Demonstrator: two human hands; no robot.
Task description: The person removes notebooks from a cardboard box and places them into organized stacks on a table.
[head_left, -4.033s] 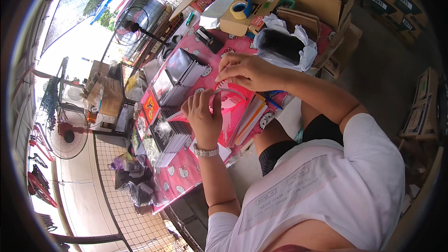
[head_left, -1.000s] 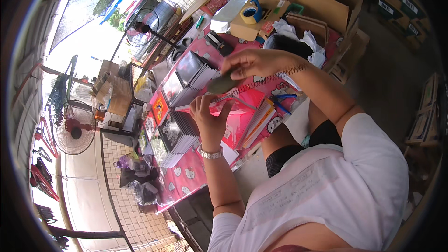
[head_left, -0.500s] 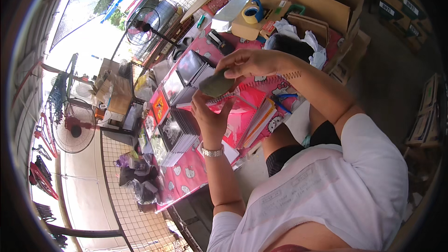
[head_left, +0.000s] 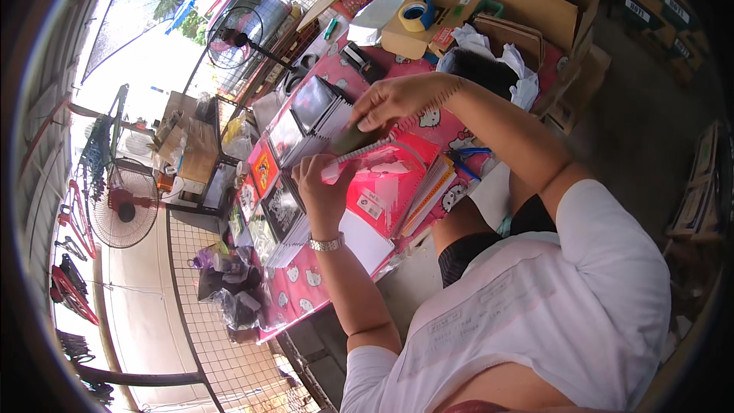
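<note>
The left hand [head_left: 325, 187] grips the spiral-bound edge of a pink notebook [head_left: 382, 187] held upright on the pink patterned table [head_left: 306, 291]. The right hand [head_left: 394, 103], just above it, pinches a dark flat tool [head_left: 355, 138] against the white coil [head_left: 359, 154]. Likely mid-binding; next needs steady pressure along the coil.

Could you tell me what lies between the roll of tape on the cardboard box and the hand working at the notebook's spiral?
In the head view, a black handheld tool lies on the pink tablecloth between the tape roll and the right hand.
</note>
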